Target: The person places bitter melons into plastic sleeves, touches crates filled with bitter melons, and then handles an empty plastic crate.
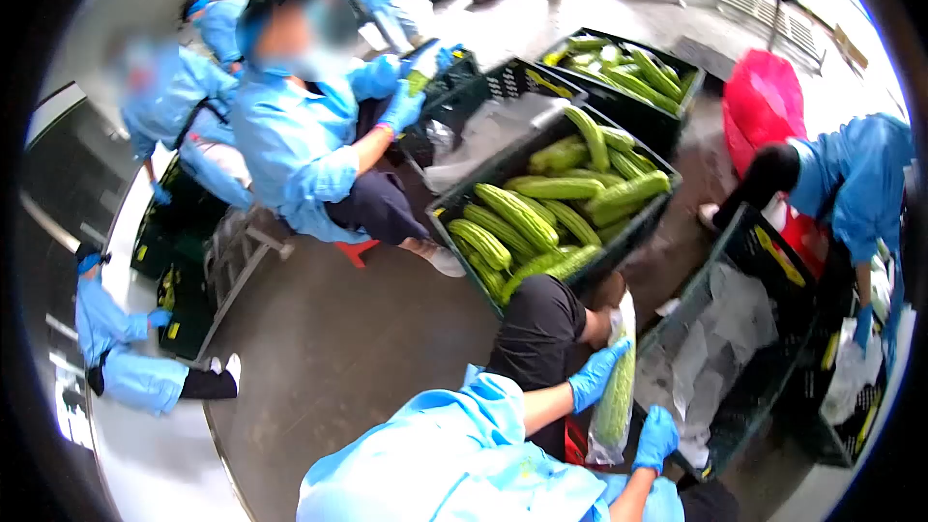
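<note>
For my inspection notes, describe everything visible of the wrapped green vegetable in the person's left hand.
The wrapped green vegetable is long and slender, with bumpy-looking skin, in what looks like clear plastic film, whitish toward its upper end. It stands nearly upright in the picture, beside a dark crate holding loose plastic. The gloved left hand grips it near the middle. The gloved right hand is by its lower end; whether it touches the film is unclear.

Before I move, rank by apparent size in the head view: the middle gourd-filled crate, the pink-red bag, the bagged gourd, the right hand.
1. Gourd-filled crate
2. Pink-red bag and bagged gourd, unranked: the first is wider, the second longer and nearer the camera
3. Right hand
</note>
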`<state>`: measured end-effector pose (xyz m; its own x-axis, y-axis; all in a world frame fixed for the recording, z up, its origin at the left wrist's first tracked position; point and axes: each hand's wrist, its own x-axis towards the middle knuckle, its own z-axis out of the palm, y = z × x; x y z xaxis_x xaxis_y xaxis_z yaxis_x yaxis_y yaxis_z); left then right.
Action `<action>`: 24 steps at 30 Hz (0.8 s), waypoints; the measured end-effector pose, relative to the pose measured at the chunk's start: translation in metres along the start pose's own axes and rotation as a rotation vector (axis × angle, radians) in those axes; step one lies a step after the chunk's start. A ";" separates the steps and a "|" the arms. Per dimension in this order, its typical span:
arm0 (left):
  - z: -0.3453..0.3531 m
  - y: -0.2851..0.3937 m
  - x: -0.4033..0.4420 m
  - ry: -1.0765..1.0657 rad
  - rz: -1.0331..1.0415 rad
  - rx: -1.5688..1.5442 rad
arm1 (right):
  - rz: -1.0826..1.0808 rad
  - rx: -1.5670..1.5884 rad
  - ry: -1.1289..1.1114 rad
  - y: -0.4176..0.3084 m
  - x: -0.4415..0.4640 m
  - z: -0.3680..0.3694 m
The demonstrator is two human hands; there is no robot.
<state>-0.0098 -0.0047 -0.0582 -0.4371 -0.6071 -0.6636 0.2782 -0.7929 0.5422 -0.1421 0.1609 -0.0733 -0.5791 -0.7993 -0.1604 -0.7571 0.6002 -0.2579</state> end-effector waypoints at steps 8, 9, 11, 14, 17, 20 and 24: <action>0.001 0.016 -0.009 -0.184 -0.118 -0.156 | 0.119 0.849 0.244 -0.012 -0.021 -0.045; 0.004 0.017 -0.011 -0.177 -0.139 -0.208 | 0.113 0.869 0.211 -0.014 -0.032 -0.053; 0.008 0.022 -0.013 -0.216 -0.175 -0.220 | 0.154 0.954 0.115 -0.022 -0.050 -0.074; 0.010 0.031 -0.013 -0.182 -0.174 -0.224 | 0.218 1.142 0.009 -0.038 -0.076 -0.095; 0.005 0.032 -0.007 -0.120 -0.109 -0.280 | 0.238 1.146 -0.003 -0.046 -0.102 -0.095; 0.000 0.028 0.006 -0.026 -0.044 -0.308 | 0.266 1.026 0.104 -0.050 -0.108 -0.080; 0.007 0.030 -0.003 0.015 -0.008 -0.295 | 0.299 1.054 0.171 -0.051 -0.105 -0.082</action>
<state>-0.0061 -0.0264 -0.0364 -0.4280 -0.5997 -0.6762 0.5122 -0.7773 0.3652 -0.0675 0.2167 0.0351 -0.7909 -0.5634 -0.2389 0.0092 0.3794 -0.9252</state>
